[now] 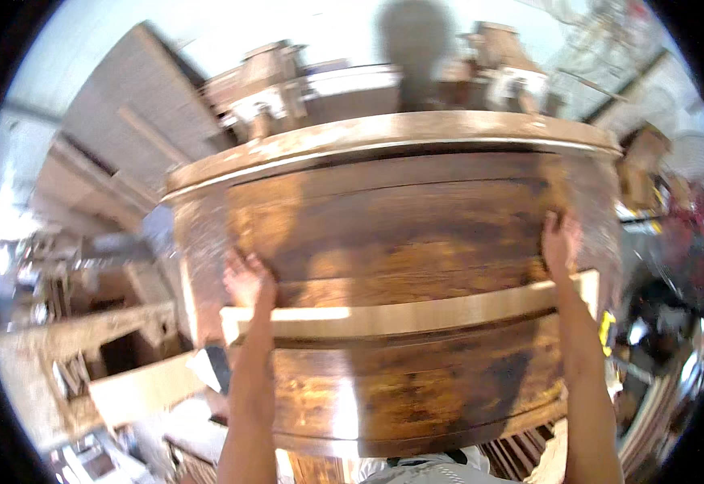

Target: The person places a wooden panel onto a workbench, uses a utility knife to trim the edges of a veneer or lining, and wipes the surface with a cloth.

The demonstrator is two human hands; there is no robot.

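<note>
A wide dark-brown wooden panel (416,218) with stained grain lies on the workbench in front of me. At its left edge rests my left hand (249,281), fingers spread and stretched out. My right hand (561,242) lies at the panel's right edge, farther from me, with its fingers extended too. A long pale wooden strip (408,315) runs crosswise over the brown wood, passing beneath both my forearms. Nearer to me, more of the brown boards (424,395) shows, with a bright glare on it. Motion blur softens the fingertips.
Along the bench's far side runs a raised wooden rail (416,127), with two clamp-like wooden blocks (267,77) (509,64) behind it. Large boards (134,105) lean at the far left. An open wooden box (126,347) stands left; clutter (674,274) fills the right side.
</note>
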